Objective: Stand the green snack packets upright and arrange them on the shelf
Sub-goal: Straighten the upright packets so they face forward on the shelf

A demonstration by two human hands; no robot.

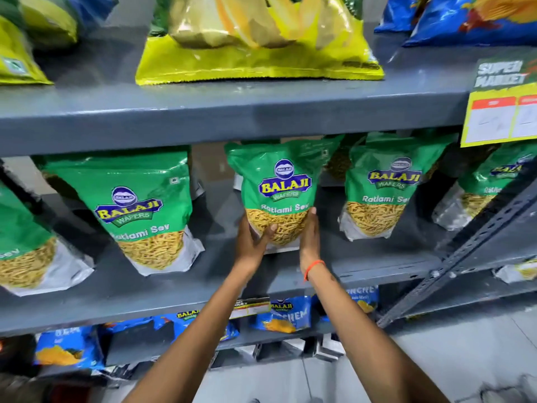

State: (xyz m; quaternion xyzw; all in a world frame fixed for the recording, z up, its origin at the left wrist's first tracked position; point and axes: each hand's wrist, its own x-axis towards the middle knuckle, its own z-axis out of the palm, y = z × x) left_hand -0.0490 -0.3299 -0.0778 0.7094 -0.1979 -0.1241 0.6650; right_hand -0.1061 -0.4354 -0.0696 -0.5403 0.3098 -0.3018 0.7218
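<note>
Reaching up from the bottom of the view, both bare forearms stretch toward the middle shelf [122, 298], running almost parallel. The left hand [252, 237] cups the lower left side of a green Balaji Ratlami Sev packet [278, 190], thumb laid across the clear window over the yellow sev. The right hand [309, 237] is flat and upright, palm pressed against the packet's lower right edge, an orange thread band [313, 268] around its wrist. Fingers on both sides are extended, not curled, so the packet is clamped between two open palms. It stands upright at the middle of the grey metal shelf, its base near the front lip.

To its left another green packet [136, 210] stands tilted, and a further one [23, 248] leans at the left edge. To the right, a green packet [380, 187] stands just beside the held one, with one more [479, 184] half hidden behind a slotted grey upright [465, 251].

Below, blue snack packets [284, 315] fill the lower shelf. Above, a yellow-green bag [258, 39] lies on the top shelf, blue bags [470, 18] to its right, and a yellow price tag [499, 114] hangs from the shelf edge. Pale floor tiles [465, 344] show at the lower right.
</note>
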